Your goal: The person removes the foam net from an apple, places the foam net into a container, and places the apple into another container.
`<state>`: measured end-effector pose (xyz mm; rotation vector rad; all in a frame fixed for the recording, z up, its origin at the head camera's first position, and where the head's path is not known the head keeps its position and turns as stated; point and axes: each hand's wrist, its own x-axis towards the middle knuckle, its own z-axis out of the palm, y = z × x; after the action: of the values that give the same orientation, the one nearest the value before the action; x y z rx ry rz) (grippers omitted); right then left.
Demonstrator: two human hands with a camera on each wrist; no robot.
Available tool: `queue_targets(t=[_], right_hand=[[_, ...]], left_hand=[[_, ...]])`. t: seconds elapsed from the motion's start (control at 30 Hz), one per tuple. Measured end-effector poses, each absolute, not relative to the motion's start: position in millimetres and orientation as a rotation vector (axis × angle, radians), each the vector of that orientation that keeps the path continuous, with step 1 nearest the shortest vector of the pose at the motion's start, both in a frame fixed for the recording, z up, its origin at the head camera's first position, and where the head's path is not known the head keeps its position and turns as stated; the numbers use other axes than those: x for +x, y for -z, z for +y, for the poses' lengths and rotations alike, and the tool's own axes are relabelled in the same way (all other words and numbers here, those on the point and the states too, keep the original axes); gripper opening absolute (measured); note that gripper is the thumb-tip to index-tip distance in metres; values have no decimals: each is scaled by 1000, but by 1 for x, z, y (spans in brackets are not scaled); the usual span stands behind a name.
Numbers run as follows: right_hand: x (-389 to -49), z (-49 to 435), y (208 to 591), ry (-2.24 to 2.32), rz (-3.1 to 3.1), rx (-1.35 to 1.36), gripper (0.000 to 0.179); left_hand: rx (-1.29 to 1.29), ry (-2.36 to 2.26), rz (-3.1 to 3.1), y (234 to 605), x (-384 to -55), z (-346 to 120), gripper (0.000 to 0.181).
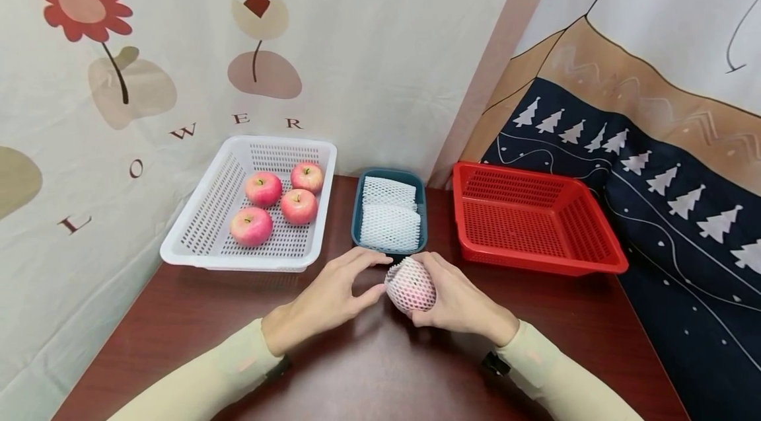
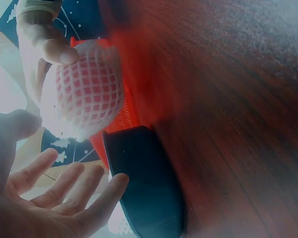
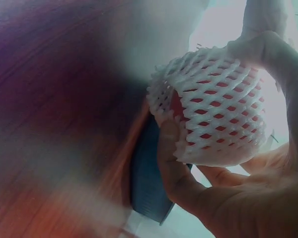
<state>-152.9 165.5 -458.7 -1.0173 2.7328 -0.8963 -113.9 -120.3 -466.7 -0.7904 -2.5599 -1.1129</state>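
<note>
My right hand (image 1: 458, 295) grips an apple (image 1: 411, 289) wrapped in a white foam net, thumb and fingers curled round its side. In the right wrist view the foam net (image 3: 218, 109) covers most of the apple, with red skin showing through the mesh. Left of the apple, my left hand (image 1: 333, 299) has its fingers spread and loosely bent, fingertips close to the net. The left wrist view shows that hand (image 2: 54, 198) holding nothing. Just beyond both hands stands a small dark teal basket (image 1: 389, 173) with flat white foam nets (image 1: 389, 226) in it.
At the left, a white plastic basket (image 1: 196, 213) holds several unwrapped red apples (image 1: 252, 226). A red plastic basket (image 1: 535, 213) stands to the right. All rest on a dark reddish wood table (image 1: 380, 368), with printed curtains (image 1: 380, 44) hanging behind.
</note>
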Motion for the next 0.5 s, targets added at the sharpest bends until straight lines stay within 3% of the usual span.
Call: queue_targets(t=[0.5], right_hand=[[-155,164,450,955,2620,-1172,88]], left_hand=[[-1003,1056,-2275,464,-121,-124,37]])
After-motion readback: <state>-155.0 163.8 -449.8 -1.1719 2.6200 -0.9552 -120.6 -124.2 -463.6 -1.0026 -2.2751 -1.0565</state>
